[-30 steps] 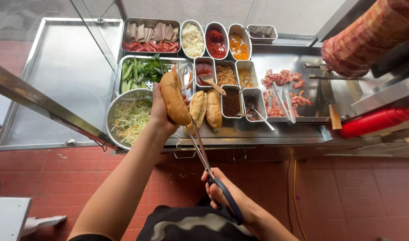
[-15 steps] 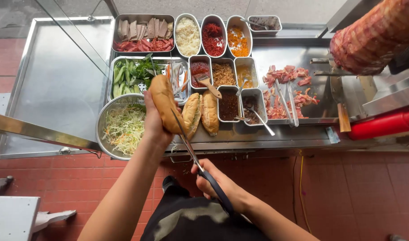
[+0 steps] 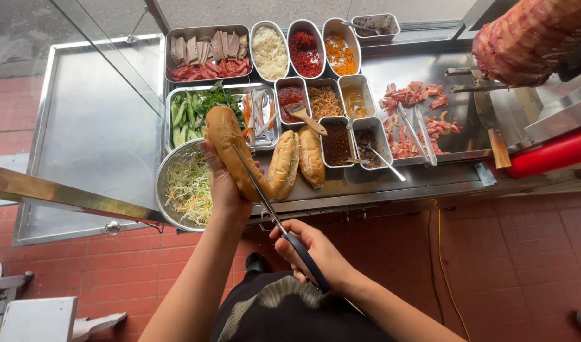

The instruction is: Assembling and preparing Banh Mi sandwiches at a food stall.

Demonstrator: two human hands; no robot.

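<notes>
Left hand wrapped around a baguette held above the surface's near edge, right hand gripping long scissors, blades into the loaf's right side, shredded cabbage bowl just left

A street-food sandwich stall is shown. A stainless-steel worktop fills the upper frame, set with metal trays of sliced meats, vegetables, and sauces. A rotating meat spit is seen at upper right, baguettes at centre, and red paving tiles below.
</notes>
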